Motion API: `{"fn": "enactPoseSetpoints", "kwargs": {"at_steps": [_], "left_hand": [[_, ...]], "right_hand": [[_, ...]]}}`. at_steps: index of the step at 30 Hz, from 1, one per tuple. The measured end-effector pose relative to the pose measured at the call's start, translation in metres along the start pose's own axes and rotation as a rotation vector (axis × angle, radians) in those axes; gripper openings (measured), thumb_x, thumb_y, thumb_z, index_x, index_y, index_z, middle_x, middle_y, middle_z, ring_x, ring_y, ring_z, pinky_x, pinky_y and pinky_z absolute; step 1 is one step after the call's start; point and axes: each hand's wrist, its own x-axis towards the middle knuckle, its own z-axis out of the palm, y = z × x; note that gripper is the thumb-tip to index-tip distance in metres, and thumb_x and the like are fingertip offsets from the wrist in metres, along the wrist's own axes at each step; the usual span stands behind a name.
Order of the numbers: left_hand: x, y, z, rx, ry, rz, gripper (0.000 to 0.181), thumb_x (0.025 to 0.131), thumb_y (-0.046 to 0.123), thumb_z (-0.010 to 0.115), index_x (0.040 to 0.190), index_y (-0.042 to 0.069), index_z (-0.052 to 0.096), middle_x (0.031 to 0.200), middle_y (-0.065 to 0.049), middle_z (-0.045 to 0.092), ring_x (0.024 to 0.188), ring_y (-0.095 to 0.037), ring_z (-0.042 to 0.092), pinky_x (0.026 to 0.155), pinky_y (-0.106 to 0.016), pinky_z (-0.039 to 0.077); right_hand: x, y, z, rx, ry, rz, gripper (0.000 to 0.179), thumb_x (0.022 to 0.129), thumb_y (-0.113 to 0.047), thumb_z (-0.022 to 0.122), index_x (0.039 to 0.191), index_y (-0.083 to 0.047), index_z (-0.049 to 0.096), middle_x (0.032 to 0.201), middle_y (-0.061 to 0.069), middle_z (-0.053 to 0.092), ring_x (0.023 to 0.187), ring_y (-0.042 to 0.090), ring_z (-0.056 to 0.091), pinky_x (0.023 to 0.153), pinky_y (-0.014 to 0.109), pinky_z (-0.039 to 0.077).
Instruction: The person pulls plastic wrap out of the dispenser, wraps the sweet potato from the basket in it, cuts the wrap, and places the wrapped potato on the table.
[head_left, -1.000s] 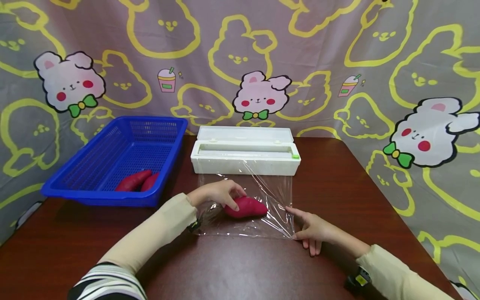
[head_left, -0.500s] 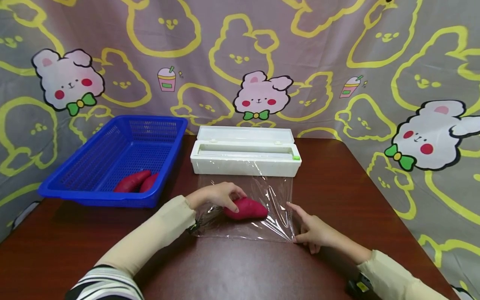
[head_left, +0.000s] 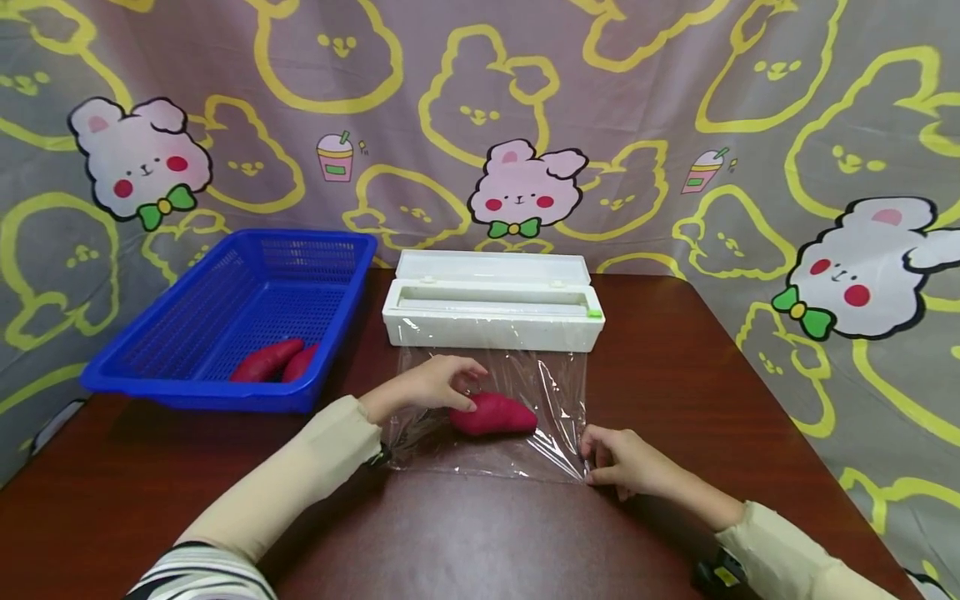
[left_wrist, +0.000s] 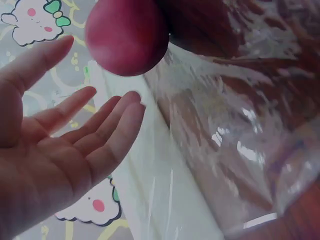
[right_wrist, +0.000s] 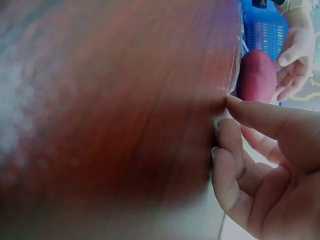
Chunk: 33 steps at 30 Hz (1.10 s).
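A red sweet potato (head_left: 495, 414) lies on a sheet of clear cling film (head_left: 480, 458) drawn out from a white dispenser box (head_left: 491, 332). My left hand (head_left: 431, 387) is beside the sweet potato's left end. In the left wrist view the left hand (left_wrist: 65, 135) has spread, relaxed fingers, with a gap between them and the sweet potato (left_wrist: 127, 37). My right hand (head_left: 630, 462) is at the film's near right corner, where creases run toward the thumb. Its fingers are curled there, and the right wrist view shows the thumb (right_wrist: 260, 115) at the film's edge.
On the left stands a blue plastic basket (head_left: 195, 390) with red sweet potatoes (head_left: 267, 362) inside. The dispenser's lid (head_left: 491, 268) is raised at the back. Behind the brown table (head_left: 480, 542) hangs a patterned curtain (head_left: 637, 100).
My left hand has lifted slightly away from the sweet potato, which stays in place. My right index finger, straight before, has bent in toward the film's edge.
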Motion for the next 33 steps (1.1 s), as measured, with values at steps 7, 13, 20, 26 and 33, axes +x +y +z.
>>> {"fn": "enactPoseSetpoints", "kwargs": {"at_steps": [7, 13, 20, 26, 33], "left_hand": [[-0.027, -0.005, -0.006, 0.049, 0.16, 0.057, 0.032, 0.073, 0.01, 0.07, 0.101, -0.003, 0.063, 0.094, -0.012, 0.064, 0.084, -0.02, 0.058, 0.074, -0.032, 0.047], [-0.051, -0.012, -0.004, -0.019, 0.117, 0.052, 0.018, 0.074, 0.006, 0.069, 0.09, -0.002, 0.066, 0.079, -0.002, 0.064, 0.068, -0.008, 0.056, 0.063, -0.023, 0.047], [-0.07, -0.023, 0.0, -0.042, 0.064, 0.042, 0.003, 0.073, 0.005, 0.069, 0.074, 0.005, 0.066, 0.066, 0.007, 0.06, 0.059, -0.004, 0.054, 0.056, -0.022, 0.047], [-0.077, -0.027, -0.002, 0.0, 0.065, 0.059, 0.004, 0.072, 0.005, 0.069, 0.071, 0.008, 0.066, 0.065, 0.01, 0.058, 0.059, -0.003, 0.051, 0.056, -0.021, 0.045], [-0.08, -0.03, 0.007, 0.002, -0.056, 0.075, 0.006, 0.071, 0.008, 0.073, 0.071, 0.008, 0.067, 0.064, 0.012, 0.058, 0.056, 0.002, 0.048, 0.053, -0.019, 0.044]], "right_hand": [[-0.001, -0.002, 0.0, -0.023, -0.007, -0.008, 0.017, 0.076, -0.005, 0.069, 0.075, -0.009, 0.052, 0.053, -0.005, 0.048, 0.034, 0.005, 0.045, 0.033, 0.026, 0.042], [-0.001, -0.002, -0.003, -0.05, -0.022, -0.015, 0.014, 0.076, -0.005, 0.068, 0.074, -0.008, 0.054, 0.053, -0.006, 0.049, 0.034, 0.004, 0.045, 0.033, 0.025, 0.041], [-0.001, -0.002, -0.003, -0.037, -0.047, -0.033, 0.008, 0.08, -0.006, 0.065, 0.075, -0.007, 0.058, 0.055, -0.006, 0.052, 0.034, 0.004, 0.046, 0.033, 0.026, 0.041], [-0.001, -0.002, -0.003, -0.039, -0.046, -0.028, 0.01, 0.083, -0.01, 0.062, 0.074, -0.009, 0.059, 0.055, -0.005, 0.052, 0.034, 0.005, 0.047, 0.033, 0.024, 0.041], [0.0, -0.004, -0.003, -0.015, -0.086, -0.024, 0.02, 0.07, -0.007, 0.074, 0.075, -0.006, 0.055, 0.055, -0.006, 0.052, 0.037, 0.004, 0.046, 0.036, 0.024, 0.043]]}}
